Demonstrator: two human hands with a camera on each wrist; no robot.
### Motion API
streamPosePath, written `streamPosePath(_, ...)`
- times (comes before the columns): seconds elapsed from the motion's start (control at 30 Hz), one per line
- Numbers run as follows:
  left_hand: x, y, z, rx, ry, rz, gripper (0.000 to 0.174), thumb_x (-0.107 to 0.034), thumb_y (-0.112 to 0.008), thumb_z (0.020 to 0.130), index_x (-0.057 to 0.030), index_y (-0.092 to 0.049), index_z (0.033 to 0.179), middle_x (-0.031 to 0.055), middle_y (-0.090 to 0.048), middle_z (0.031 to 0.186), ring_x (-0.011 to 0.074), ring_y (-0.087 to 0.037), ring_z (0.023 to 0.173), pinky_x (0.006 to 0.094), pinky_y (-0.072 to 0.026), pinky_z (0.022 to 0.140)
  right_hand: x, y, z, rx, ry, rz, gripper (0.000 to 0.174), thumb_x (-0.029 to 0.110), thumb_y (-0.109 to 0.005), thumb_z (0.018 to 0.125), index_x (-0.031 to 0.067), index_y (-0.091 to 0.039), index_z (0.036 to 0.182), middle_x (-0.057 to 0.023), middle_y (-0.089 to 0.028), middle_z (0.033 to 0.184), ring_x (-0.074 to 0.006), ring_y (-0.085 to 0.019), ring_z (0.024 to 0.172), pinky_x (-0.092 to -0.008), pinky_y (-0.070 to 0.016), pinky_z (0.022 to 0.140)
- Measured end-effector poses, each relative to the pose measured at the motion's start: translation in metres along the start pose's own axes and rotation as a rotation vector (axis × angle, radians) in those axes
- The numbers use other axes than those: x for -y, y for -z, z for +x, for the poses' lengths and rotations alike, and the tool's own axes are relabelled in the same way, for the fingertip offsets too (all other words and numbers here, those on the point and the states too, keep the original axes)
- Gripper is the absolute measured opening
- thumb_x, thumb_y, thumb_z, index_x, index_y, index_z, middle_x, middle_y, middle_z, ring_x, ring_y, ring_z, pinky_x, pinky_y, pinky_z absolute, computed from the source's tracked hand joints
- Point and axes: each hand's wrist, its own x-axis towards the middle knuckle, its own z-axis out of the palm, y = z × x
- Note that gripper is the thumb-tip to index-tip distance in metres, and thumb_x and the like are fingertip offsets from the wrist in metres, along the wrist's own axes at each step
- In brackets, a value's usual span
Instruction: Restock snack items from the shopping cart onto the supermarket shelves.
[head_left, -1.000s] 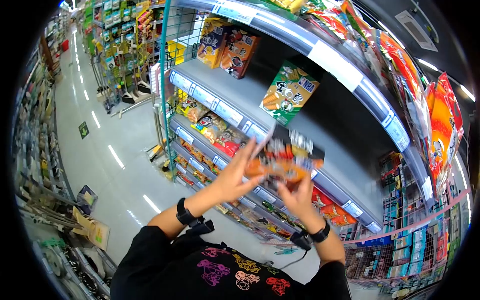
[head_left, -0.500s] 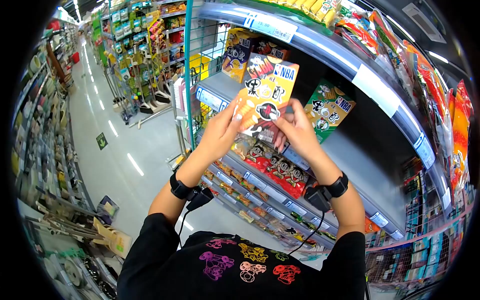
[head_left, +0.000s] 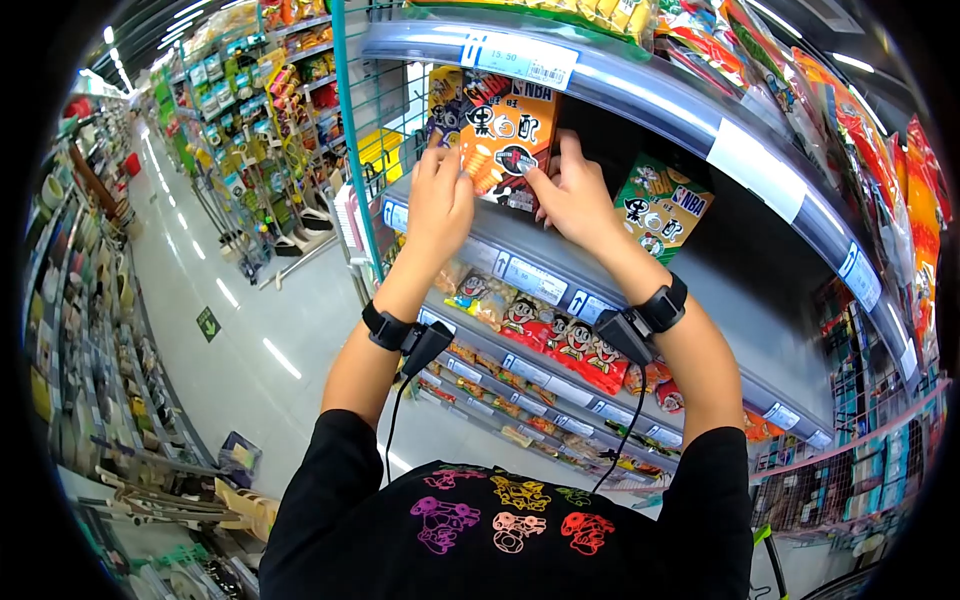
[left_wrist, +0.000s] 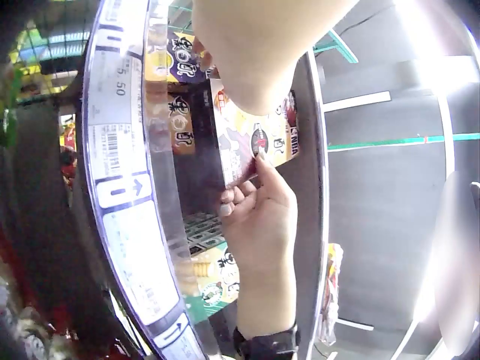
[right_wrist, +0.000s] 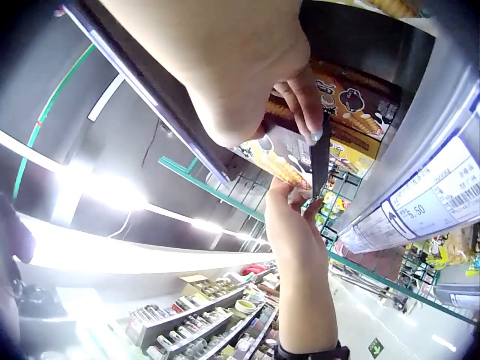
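Observation:
An orange snack box [head_left: 508, 140] stands upright at the shelf opening, its printed front toward the head camera. The left hand [head_left: 438, 205] is at its left edge, and the right hand [head_left: 582, 195] pinches its lower right side, thumb on the front. In the left wrist view the right hand [left_wrist: 262, 217] has its thumb on the box [left_wrist: 259, 139]. In the right wrist view the left hand [right_wrist: 296, 240] touches the box's end [right_wrist: 281, 161] with its fingertips. A purple and yellow box [head_left: 445, 105] is just left of it; a green box [head_left: 660, 210] leans farther right.
The shelf's label rail [head_left: 530, 278] runs below the hands, and another rail [head_left: 620, 85] curves above. A teal wire panel [head_left: 358, 150] bounds the left side. Bagged snacks [head_left: 565, 335] fill the shelf below; orange bags [head_left: 925, 200] hang at the right.
The box, turned about in both hands earlier, has moved up and away to the shelf, beside the purple one. Both hands have gone with it, and the view has shifted slightly.

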Motion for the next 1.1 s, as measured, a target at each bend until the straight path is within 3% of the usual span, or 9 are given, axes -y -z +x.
streamPosePath(0.17,0.012,-0.02,0.009,0.018,-0.004,0.084,0.038,-0.011,-0.047,0.077,0.0034,-0.052,0.112,0.0212,-0.052,0.1,0.0374,-0.05,0.094,0.0451,-0.0411,0.082,-0.003,-0.006,0.006,-0.142,0.075,-0.192,0.04,0.014,-0.058,0.082,-0.004,-0.037,0.111,-0.0179,-0.06,0.066,-0.0264,-0.062,0.054,-0.0351,-0.0478,0.052)
streamPosePath(0.27,0.02,-0.03,0.013,0.071,0.011,0.142,0.045,-0.016,-0.052,0.072,0.0019,-0.052,0.113,0.0207,-0.055,0.094,0.0374,-0.054,0.089,0.0457,-0.0424,0.077,-0.022,-0.013,0.004,-0.171,0.111,-0.148,0.04,0.014,-0.058,0.082,-0.0043,-0.037,0.111,-0.0171,-0.06,0.064,-0.0264,-0.062,0.055,-0.0348,-0.0478,0.052)
streamPosePath(0.3,0.02,-0.032,0.013,0.107,0.036,0.15,0.046,-0.017,-0.053,0.072,0.0015,-0.052,0.114,0.0203,-0.055,0.094,0.037,-0.054,0.089,0.0451,-0.0426,0.077,-0.027,-0.013,0.003,-0.143,0.068,-0.153,0.041,0.013,-0.058,0.083,-0.0045,-0.036,0.112,-0.0163,-0.06,0.064,-0.0245,-0.063,0.054,-0.0331,-0.0487,0.049)
streamPosePath(0.37,0.018,-0.035,0.011,0.143,0.043,0.204,0.045,-0.02,-0.054,0.071,0.0005,-0.054,0.112,0.0182,-0.057,0.091,0.0349,-0.056,0.086,0.0432,-0.0431,0.075,-0.027,-0.012,0.004,-0.105,-0.072,-0.056,0.041,0.015,-0.058,0.08,-0.0044,-0.037,0.109,-0.0256,-0.059,0.078,-0.0391,-0.06,0.071,-0.0429,-0.0484,0.063)
streamPosePath(0.47,0.017,-0.039,0.01,0.15,0.029,0.213,0.039,-0.018,-0.058,0.071,0.0003,-0.057,0.105,0.0155,-0.057,0.086,0.0327,-0.058,0.076,0.0398,-0.0455,0.066,-0.024,-0.011,0.004,-0.07,-0.233,0.019,0.039,0.016,-0.058,0.079,-0.0045,-0.038,0.106,-0.0289,-0.06,0.082,-0.0424,-0.061,0.074,-0.0437,-0.0502,0.065)
streamPosePath(0.53,0.015,-0.039,0.01,0.213,0.147,0.199,0.038,-0.023,-0.056,0.072,-0.0014,-0.059,0.103,0.0128,-0.059,0.087,0.0319,-0.058,0.082,0.0411,-0.045,0.072,-0.017,-0.008,0.002,0.001,-0.379,0.126,0.039,0.015,-0.058,0.078,-0.005,-0.038,0.105,-0.0283,-0.06,0.08,-0.0398,-0.063,0.07,-0.0413,-0.0509,0.062)
streamPosePath(0.67,0.012,-0.038,0.009,0.263,0.215,0.215,0.039,-0.028,-0.058,0.073,-0.0045,-0.059,0.104,0.0088,-0.06,0.086,0.0292,-0.059,0.079,0.0387,-0.0467,0.067,-0.051,-0.021,0.001,-0.022,-0.233,0.032,0.041,0.011,-0.058,0.081,-0.007,-0.034,0.11,-0.0168,-0.061,0.073,-0.0206,-0.063,0.053,-0.0296,-0.0514,0.047)
streamPosePath(0.93,0.013,-0.04,0.006,0.249,0.22,0.218,0.042,-0.03,-0.06,0.076,-0.0064,-0.057,0.111,0.0055,-0.062,0.084,0.0231,-0.061,0.077,0.0355,-0.0465,0.066,-0.05,-0.021,0.003,-0.082,-0.384,0.129,0.04,0.01,-0.065,0.077,-0.0059,-0.041,0.106,-0.0156,-0.058,0.086,-0.0188,-0.064,0.058,-0.0294,-0.0522,0.048)
streamPosePath(1.1,0.011,-0.04,0.006,0.251,0.235,0.232,0.043,-0.029,-0.059,0.077,-0.008,-0.056,0.114,0.0044,-0.065,0.084,0.0196,-0.063,0.073,0.0328,-0.0473,0.065,-0.053,-0.023,0.005,-0.124,-0.531,0.231,0.061,0.011,-0.069,0.075,-0.0058,-0.031,0.119,-0.0168,-0.056,0.092,-0.0189,-0.064,0.06,-0.0291,-0.0527,0.049)
